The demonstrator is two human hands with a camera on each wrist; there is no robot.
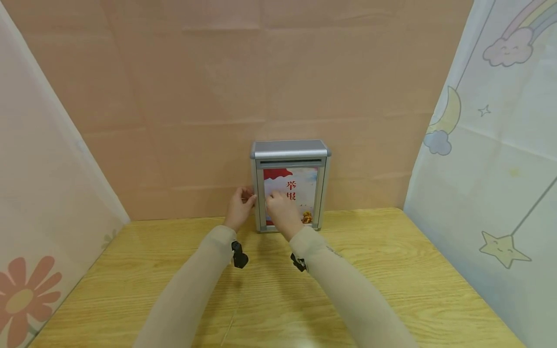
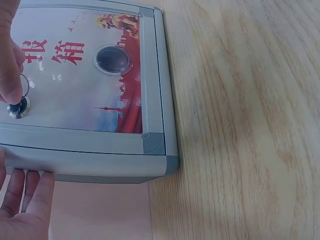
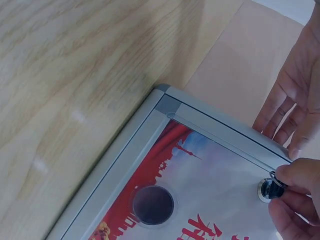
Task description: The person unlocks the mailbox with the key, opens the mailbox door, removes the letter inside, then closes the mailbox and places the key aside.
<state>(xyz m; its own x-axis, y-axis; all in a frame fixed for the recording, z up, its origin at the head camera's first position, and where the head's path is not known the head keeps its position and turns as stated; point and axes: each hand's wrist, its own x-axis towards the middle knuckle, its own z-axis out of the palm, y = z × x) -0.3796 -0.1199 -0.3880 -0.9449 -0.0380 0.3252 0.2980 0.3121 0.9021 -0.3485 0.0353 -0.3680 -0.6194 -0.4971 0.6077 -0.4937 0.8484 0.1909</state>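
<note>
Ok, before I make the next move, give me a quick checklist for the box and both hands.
1. Box upright on the table: ok.
2. Left hand at the box's left side: ok.
3. Right hand pinching the key: ok.
4. Key at the lock: ok.
5. Key fully inserted: cannot tell, fingers cover it.
6. Lock released: cannot tell.

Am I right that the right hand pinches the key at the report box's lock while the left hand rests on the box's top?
Not quite: the left hand is at the left side of the report box, as the head view shows. The right hand does pinch the key at the lock.
</note>
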